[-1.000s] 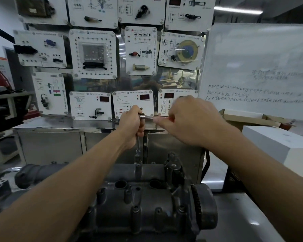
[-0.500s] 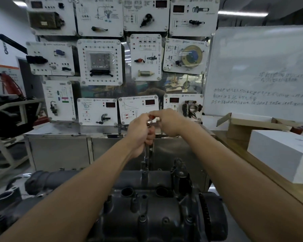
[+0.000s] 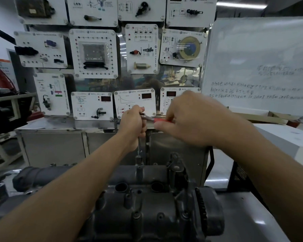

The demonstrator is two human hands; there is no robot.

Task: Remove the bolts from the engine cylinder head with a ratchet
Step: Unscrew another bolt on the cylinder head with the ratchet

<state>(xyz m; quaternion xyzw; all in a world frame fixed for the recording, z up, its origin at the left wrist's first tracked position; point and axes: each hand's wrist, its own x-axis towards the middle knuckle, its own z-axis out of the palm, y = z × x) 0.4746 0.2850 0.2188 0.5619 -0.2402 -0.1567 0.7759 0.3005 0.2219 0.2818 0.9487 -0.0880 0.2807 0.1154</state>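
Observation:
A dark grey engine cylinder head (image 3: 147, 212) lies in front of me at the bottom centre. A ratchet (image 3: 148, 118) with a red handle stands over its far edge on a long extension (image 3: 139, 149) that runs down to a bolt (image 3: 139, 160). My left hand (image 3: 134, 125) grips the ratchet head and the top of the extension. My right hand (image 3: 191, 119) is curled round the red handle, which points to the right. Several other bolt heads stick up from the cylinder head nearer to me.
A steel cabinet (image 3: 56, 145) stands behind the engine, with white training panels (image 3: 93, 53) mounted above it. A whiteboard (image 3: 262, 63) leans at the right, above cardboard boxes (image 3: 262, 117) and a white box (image 3: 283, 138). A toothed pulley (image 3: 202, 212) sits on the cylinder head's right end.
My right hand swung the handle in towards my left hand, then back out to the right. My left hand stayed on the ratchet head. The camera shifted slightly.

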